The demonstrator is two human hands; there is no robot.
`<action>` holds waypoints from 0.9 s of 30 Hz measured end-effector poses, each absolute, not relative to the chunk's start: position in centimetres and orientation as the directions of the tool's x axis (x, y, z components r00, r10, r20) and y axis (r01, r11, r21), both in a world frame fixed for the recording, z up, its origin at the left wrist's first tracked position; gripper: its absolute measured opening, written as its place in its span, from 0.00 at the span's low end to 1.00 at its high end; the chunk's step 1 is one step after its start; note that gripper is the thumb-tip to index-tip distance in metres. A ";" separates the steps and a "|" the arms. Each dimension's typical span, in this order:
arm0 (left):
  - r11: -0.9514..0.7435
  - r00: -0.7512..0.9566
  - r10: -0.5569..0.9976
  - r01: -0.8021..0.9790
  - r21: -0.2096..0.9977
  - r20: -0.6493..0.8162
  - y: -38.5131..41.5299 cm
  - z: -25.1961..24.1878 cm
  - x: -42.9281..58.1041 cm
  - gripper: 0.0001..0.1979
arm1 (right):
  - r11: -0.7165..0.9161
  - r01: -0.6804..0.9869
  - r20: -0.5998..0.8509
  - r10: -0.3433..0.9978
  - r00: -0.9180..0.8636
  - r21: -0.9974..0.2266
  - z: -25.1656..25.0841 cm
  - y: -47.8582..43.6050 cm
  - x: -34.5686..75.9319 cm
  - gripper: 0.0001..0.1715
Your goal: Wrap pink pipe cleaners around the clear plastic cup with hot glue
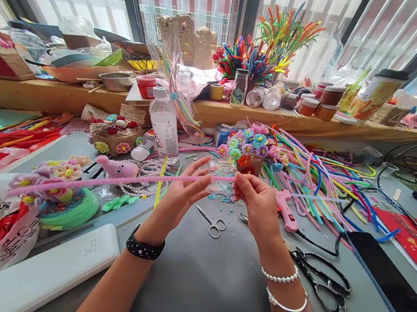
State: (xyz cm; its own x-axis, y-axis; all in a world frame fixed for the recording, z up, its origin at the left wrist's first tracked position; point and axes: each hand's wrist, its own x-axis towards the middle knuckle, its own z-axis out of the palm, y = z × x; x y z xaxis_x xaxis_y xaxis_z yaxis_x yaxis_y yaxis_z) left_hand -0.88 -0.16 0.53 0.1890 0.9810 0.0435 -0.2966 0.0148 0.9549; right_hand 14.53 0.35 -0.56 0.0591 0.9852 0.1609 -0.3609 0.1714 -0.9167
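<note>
A long pink pipe cleaner (107, 180) stretches from the lower left up to the table's middle. My left hand (181, 194) pinches it near its right end, fingers partly spread. My right hand (254, 202) pinches the very end of it, fingers closed. Both hands hover above the grey table (210, 285). Just behind them stands a small clear jar (221, 171). Small silver scissors (213, 223) lie between my wrists.
A pile of coloured pipe cleaners (318, 175) spreads at the right, with a pink glue gun (285, 210), black scissors (325, 284) and a phone (391, 285). A flower basket (252, 150), plastic bottle (165, 127), white power bank (47, 267) and craft clutter fill the left.
</note>
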 end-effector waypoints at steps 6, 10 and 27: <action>-0.020 0.204 0.976 -0.237 0.971 0.070 -0.6 1.0 -0.7 0.27 | 0.116 -0.334 0.139 0.989 -0.044 -0.935 0.0 0.2 15.3 0.14; -0.098 0.216 0.965 -0.218 0.971 0.146 -0.7 1.1 -0.9 0.28 | 0.174 -0.220 0.208 0.967 -0.146 -0.960 0.5 -0.2 16.1 0.12; -0.360 0.331 0.863 -0.127 0.924 0.382 -1.0 1.1 -1.8 0.29 | 0.461 -0.059 0.458 0.843 -0.281 -0.885 1.7 -1.1 17.9 0.05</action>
